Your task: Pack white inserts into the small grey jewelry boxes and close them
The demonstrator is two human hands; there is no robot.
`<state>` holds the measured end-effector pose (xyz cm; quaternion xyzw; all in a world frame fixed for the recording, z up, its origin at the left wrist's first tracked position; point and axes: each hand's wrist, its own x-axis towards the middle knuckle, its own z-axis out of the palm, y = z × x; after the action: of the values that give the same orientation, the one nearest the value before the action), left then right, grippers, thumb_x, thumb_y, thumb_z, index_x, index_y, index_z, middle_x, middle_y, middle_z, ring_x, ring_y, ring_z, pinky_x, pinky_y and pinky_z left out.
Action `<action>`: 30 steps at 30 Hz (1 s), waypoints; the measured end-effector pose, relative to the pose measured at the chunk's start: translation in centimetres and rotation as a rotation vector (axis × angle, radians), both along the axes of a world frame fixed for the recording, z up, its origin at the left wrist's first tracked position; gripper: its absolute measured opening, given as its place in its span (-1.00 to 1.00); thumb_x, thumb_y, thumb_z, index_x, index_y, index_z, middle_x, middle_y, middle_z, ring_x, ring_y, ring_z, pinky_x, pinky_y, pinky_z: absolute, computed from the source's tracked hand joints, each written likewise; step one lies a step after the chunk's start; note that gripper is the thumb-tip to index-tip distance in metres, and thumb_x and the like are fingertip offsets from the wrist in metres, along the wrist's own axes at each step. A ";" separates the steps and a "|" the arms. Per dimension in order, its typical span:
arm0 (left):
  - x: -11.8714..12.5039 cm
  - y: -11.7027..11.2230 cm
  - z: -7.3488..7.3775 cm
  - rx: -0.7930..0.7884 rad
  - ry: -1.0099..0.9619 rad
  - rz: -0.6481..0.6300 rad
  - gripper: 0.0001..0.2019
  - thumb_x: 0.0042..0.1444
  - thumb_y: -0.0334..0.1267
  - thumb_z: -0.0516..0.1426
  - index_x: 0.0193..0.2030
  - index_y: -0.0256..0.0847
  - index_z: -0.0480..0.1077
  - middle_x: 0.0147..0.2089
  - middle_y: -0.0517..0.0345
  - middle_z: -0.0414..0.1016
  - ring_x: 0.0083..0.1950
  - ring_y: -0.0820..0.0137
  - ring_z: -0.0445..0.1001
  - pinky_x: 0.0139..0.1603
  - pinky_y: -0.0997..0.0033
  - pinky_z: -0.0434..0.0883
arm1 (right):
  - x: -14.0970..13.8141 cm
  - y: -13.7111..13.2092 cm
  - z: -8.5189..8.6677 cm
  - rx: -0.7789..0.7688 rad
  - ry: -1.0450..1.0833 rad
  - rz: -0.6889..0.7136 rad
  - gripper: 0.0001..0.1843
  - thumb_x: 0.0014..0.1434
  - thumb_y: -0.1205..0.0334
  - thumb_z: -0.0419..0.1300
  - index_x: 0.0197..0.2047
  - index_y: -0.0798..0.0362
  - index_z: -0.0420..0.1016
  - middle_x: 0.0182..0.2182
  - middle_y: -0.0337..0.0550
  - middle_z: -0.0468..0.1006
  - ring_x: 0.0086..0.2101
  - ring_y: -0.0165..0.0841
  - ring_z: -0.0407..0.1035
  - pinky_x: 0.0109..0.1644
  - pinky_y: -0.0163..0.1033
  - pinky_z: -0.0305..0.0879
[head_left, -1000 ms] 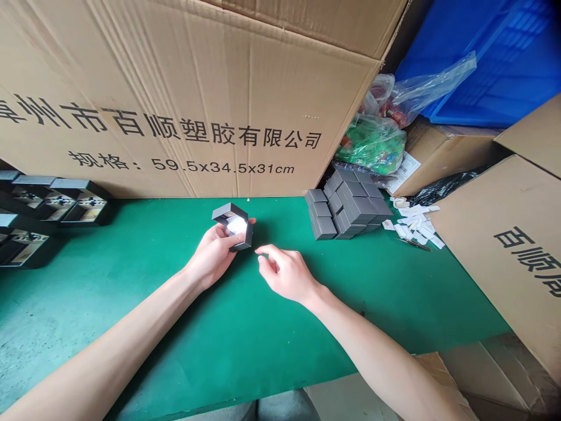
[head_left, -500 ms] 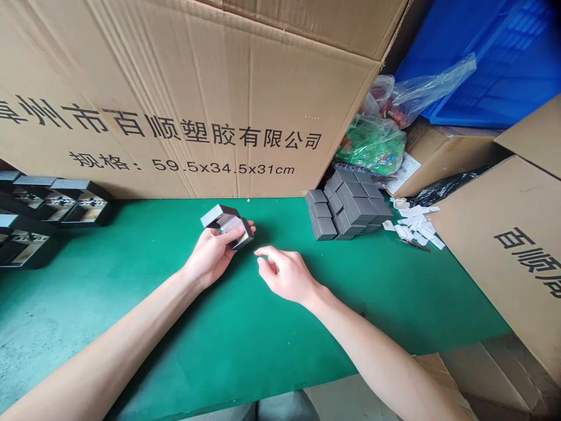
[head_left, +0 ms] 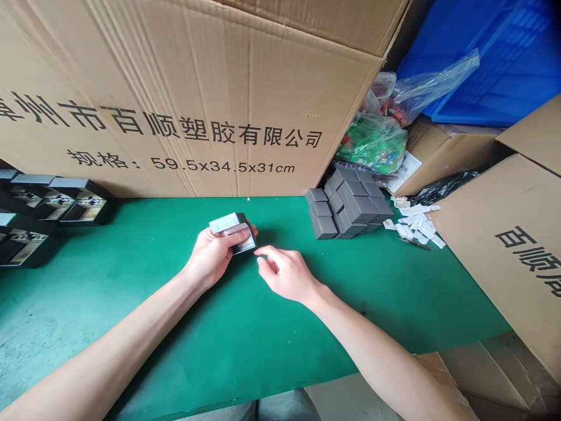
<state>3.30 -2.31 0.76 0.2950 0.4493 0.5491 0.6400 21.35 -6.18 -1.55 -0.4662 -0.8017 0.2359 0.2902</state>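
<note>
My left hand (head_left: 213,255) grips a small grey hinged box (head_left: 234,231) just above the green table (head_left: 175,327), its lid tipped nearly closed with fingers wrapped round it. Right beside it, my right hand (head_left: 284,272) hovers with fingers loosely curled and the index tip close to the box's lower right corner; nothing shows in it. A stack of closed grey boxes (head_left: 348,203) stands to the right, against the big carton.
A large printed cardboard carton (head_left: 197,93) fills the back. Open dark boxes (head_left: 48,202) sit in rows at the left edge. Small white tags (head_left: 414,225) lie at the right, by another carton (head_left: 517,245), plastic bags (head_left: 377,140) and a blue crate (head_left: 495,58).
The box lid stood open a second ago, showing the white inside; my left hand has tilted the box and the lid has swung down nearly closed. My right hand barely moved.
</note>
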 end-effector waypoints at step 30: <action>-0.4 -0.7 -0.7 0.203 0.335 -0.422 -0.73 0.18 -0.25 0.22 0.04 -0.15 0.48 -0.10 0.11 0.64 -0.16 0.27 0.61 -0.09 0.27 0.53 | 0.2 -0.2 0.0 0.057 0.171 0.076 -0.52 0.32 0.14 0.12 0.28 0.04 0.42 -0.45 -0.34 0.56 -0.54 -0.52 0.28 -0.35 -0.41 0.32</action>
<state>2.94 -3.02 0.09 0.5310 0.4203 0.3894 0.6243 21.51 -6.35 -1.58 -0.4053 -0.7975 0.2626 0.3616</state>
